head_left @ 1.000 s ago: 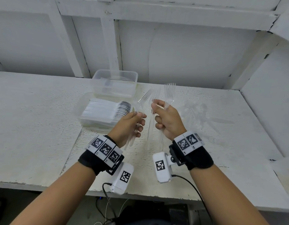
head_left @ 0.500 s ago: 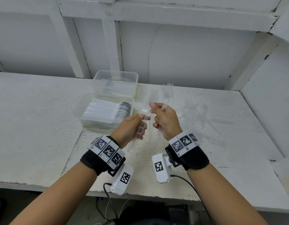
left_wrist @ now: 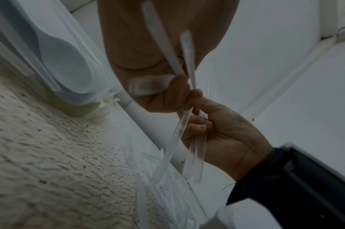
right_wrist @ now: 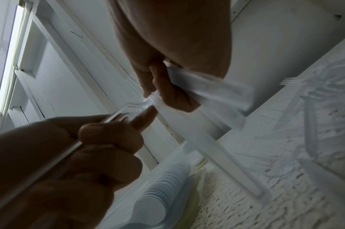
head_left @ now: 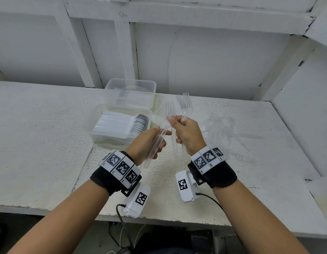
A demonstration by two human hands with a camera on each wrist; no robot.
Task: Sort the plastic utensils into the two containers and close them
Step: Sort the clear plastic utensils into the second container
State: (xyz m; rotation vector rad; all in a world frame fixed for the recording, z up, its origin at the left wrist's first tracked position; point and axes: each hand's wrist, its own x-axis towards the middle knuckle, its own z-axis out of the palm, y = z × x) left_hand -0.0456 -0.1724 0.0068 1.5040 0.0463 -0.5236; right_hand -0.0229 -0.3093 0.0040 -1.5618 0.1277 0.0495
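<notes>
Both hands are raised over the white table, each gripping clear plastic forks. My left hand [head_left: 150,140] holds a bunch of forks [head_left: 167,114], tines up. My right hand [head_left: 186,132] grips another bunch of forks [head_left: 185,105] and its fingertips pinch a fork at the left hand's bunch. In the left wrist view the fork handles [left_wrist: 173,142] cross between the two hands. A near clear container [head_left: 120,125] holds a packed row of white spoons [head_left: 133,123]. Behind it stands a second clear container [head_left: 130,94]. A pile of loose clear forks [head_left: 225,129] lies to the right.
A white wall with timber framing stands right behind the table [head_left: 39,134]. A side wall [head_left: 305,110] closes off the right end. Cables hang below the table's front edge.
The two hands have moved closer together and a little farther from me. The right hand's fingertips now touch the forks in the left hand.
</notes>
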